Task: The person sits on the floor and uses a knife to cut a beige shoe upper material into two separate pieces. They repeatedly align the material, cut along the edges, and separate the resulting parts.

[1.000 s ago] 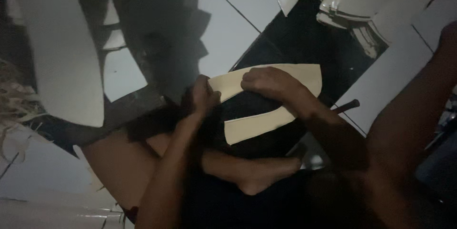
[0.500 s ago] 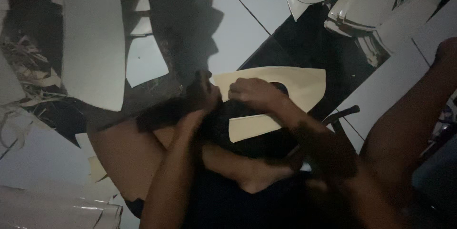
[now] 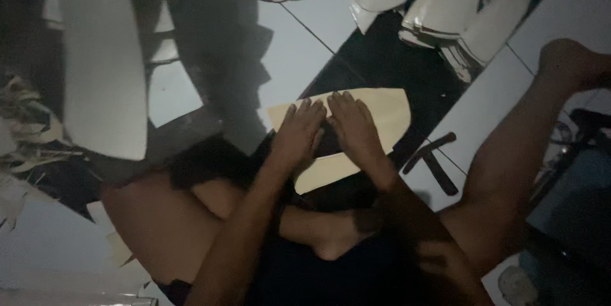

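both your left hand [image 3: 298, 135] and right hand [image 3: 354, 129] lie open-palmed, gripping nothing, flattening the pale cream pointed paper sheet [image 3: 388, 112] on the tiled floor [image 3: 305, 51]; keep pressure even.

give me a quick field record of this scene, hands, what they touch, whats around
left hand: flat, palm down on the cream sheet
right hand: flat, pressing beside the left
cream sheet: pointed pale piece on a dark patch of floor
dark tool: on the floor right of the sheet, untouched
stacked pale pieces: top right
long pale panel: left
scraps: far left
light: dim
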